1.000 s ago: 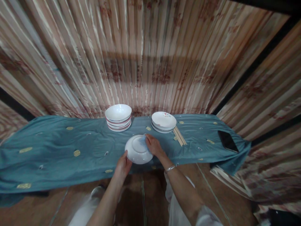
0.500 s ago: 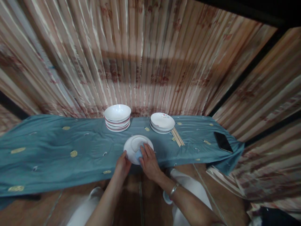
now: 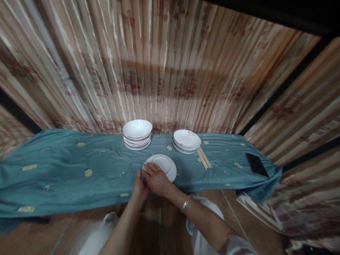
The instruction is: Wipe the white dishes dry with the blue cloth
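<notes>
A white plate (image 3: 168,166) is held bottom up above the near edge of the cloth-covered table, its foot ring showing. My left hand (image 3: 140,186) grips the plate's lower left rim, fingers partly hidden underneath. Across the plate's left side lies my right hand (image 3: 157,180), pressing a light blue cloth against the underside. The cloth is almost wholly covered by the fingers now. Behind the plate to the left is a stack of white bowls (image 3: 137,129) with red bands. A stack of flower-patterned plates (image 3: 186,139) sits farther right.
Several wooden chopsticks (image 3: 204,158) lie beside the right stack. A black phone (image 3: 257,165) rests near the right end of the table (image 3: 63,170), which has a blue-green cloth. Striped curtains (image 3: 170,71) hang close behind, and dark frame bars (image 3: 281,88) stand at the sides.
My right hand has slid from the plate's right side to its left, near my left hand, taking the blue cloth along. The camera view has shifted slightly.
</notes>
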`<state>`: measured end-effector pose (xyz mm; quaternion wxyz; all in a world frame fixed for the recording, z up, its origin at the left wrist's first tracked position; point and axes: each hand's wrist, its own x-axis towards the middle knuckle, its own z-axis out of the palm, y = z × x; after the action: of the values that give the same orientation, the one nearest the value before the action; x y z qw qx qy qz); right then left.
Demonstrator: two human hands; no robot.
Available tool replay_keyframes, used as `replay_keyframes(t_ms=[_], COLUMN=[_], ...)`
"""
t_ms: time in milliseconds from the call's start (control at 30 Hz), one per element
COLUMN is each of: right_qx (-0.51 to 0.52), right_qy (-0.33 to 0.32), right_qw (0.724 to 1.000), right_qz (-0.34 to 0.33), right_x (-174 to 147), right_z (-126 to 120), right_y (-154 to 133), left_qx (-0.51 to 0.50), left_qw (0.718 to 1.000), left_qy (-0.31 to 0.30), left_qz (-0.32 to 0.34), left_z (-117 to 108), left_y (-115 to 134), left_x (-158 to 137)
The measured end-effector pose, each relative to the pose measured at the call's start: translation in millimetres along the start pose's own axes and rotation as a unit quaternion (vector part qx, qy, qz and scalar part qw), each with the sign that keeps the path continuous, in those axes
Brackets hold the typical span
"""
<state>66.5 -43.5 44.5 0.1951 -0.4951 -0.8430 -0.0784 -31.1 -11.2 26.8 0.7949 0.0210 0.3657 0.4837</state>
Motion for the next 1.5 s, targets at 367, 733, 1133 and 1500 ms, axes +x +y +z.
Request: replay_keyframes(t_ms=[367,733,1133,1500], right_qx=[-0.005,-0.003,0.07,-0.012], right_qy=[-0.101,-0.087,0.081,0.176], right_qw=[0.993,0.978,0.938,0.879], right_qz=[0.057,0.19,0.329,0.443], right_x=[50.6,35.4,-32.4,-59.1], right_z=[-1.8,2.9,31.0,44.7], right_y=[27.4,75.6,88.6,15.8], left_qx=[-0.052,-0.025,0.011,0.013], left_qw=[0.999,0.999,0.999,0.996], left_qy=[0.01,0.036,0.05,0.068], left_qz=[0.007,-0.005,0.017,0.05], left_z=[8.7,11.4,18.7,26.4], left_y=[-0.5,2.1,1.3,-1.7], left_x=[1.6,-4.9,-14.3,-21.8])
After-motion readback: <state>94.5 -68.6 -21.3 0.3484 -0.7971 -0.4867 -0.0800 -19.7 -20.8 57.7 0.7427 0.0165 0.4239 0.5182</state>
